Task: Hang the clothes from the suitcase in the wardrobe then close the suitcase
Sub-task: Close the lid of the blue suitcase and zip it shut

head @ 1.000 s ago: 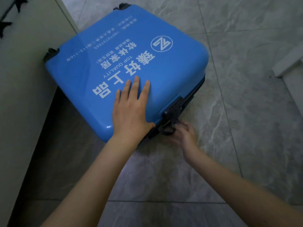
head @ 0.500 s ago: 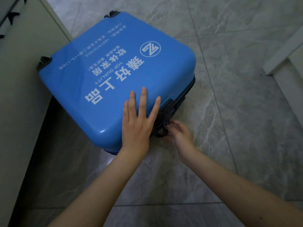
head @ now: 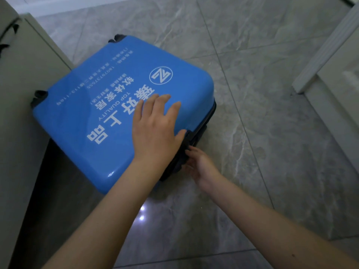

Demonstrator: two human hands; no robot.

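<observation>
A blue hard-shell suitcase (head: 93,105) with white lettering lies flat on the floor, its lid down. My left hand (head: 155,129) rests flat on the lid near the front right edge, fingers spread. My right hand (head: 202,164) is at the black side seam (head: 194,138) just below that edge, its fingertips touching the dark zipper area. Whether the fingers pinch a zipper pull is hidden. No clothes are in view.
A pale cabinet wall (head: 23,105) stands right against the suitcase's left side. Grey marble floor tiles (head: 262,123) spread to the right and front. A white door frame (head: 322,59) rises at the far right. Black wheels (head: 38,97) stick out at the suitcase's far end.
My left hand has slid farther up and right on the lid. My right hand stays at the side seam, shifted slightly along it. The view has tilted up and back.
</observation>
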